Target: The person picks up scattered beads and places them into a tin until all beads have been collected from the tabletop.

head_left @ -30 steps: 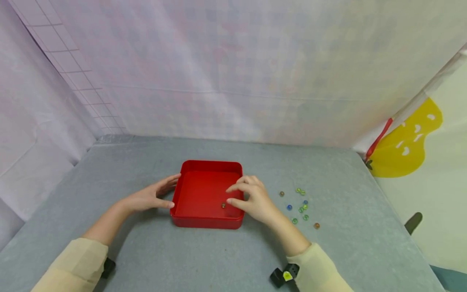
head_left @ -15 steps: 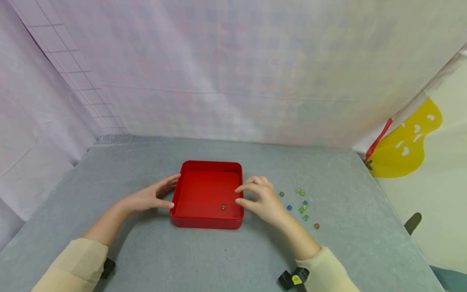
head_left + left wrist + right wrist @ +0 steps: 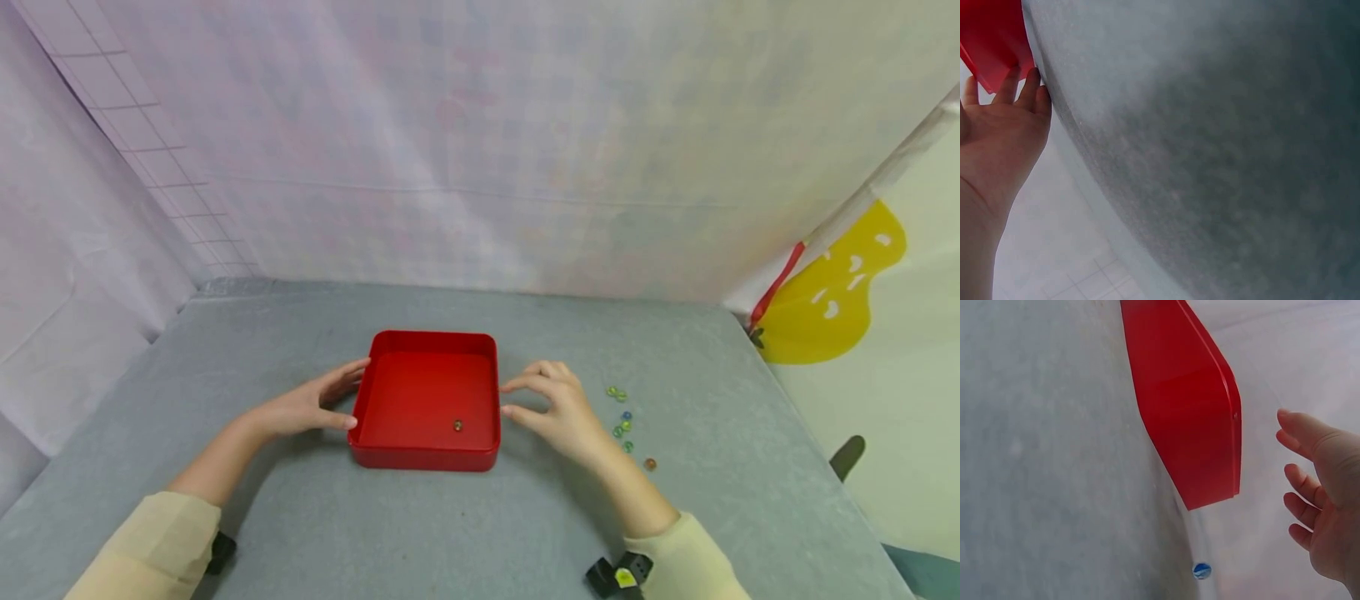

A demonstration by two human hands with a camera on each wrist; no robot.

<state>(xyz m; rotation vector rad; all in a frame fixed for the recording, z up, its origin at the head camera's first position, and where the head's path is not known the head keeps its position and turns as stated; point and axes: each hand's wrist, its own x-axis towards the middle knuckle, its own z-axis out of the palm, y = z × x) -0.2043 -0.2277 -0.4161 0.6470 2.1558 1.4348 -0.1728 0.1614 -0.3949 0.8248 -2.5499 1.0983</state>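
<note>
A shallow red square box [image 3: 423, 458] sits on the grey cloth-covered table, with one brownish marble [image 3: 458, 426] on its floor near the front right. My left hand [image 3: 315, 406] rests against the box's left wall, thumb and fingers spread and fairly straight; in the left wrist view its fingertips lie along the red side. Just off the right wall is my right hand [image 3: 561, 414], fingers loosely bent, thumb and forefinger apart, nothing held. Farther right lie loose glass marbles: several green ones [image 3: 628, 447], a blue one [image 3: 627, 415] and an amber one [image 3: 650, 463].
A blue marble [image 3: 1202, 570] shows on the table below the box corner in the right wrist view. A pale curtain [image 3: 480, 167] stands behind the table's far edge. At the right, a cloth with a yellow shape [image 3: 832, 308] hangs beside the table edge.
My right hand has moved right, from over the box to just outside its right wall, now covering some of the nearer marbles. The left hand and the box have stayed in place.
</note>
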